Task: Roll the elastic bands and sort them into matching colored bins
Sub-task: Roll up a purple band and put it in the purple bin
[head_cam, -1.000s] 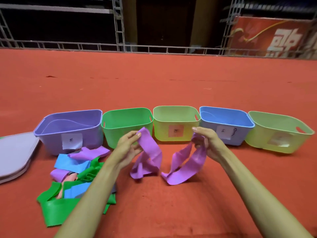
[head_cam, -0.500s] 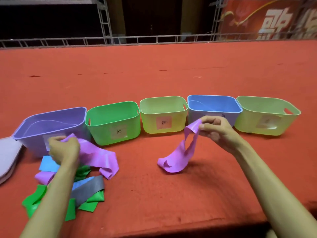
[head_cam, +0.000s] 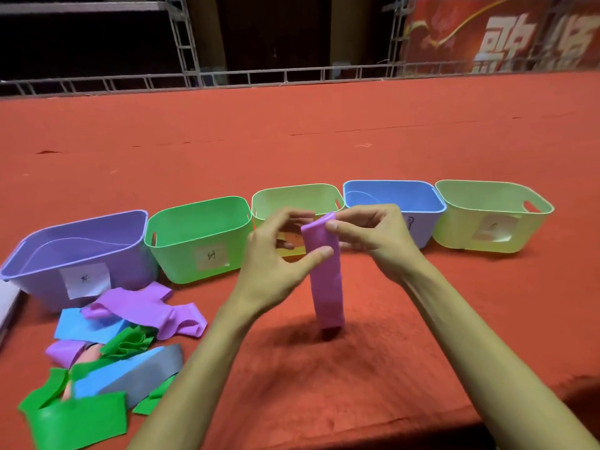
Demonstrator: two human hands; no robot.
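The left hand (head_cam: pixel 272 267) and right hand (head_cam: pixel 376 241) both pinched the top end of the purple band (head_cam: pixel 326 280), which hung limp before the bins (head_cam: pixel 181 254), seemingly light, soft and stretchy, best rolled tightly from that held end

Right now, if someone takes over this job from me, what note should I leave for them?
Left hand and right hand both pinch the upper part of a purple band; it hangs unrolled.
Other bands lie in a pile before the purple bin.
Done: no band shows in that bin.
Left: roll this band, drop it in the purple bin, then do the pile.
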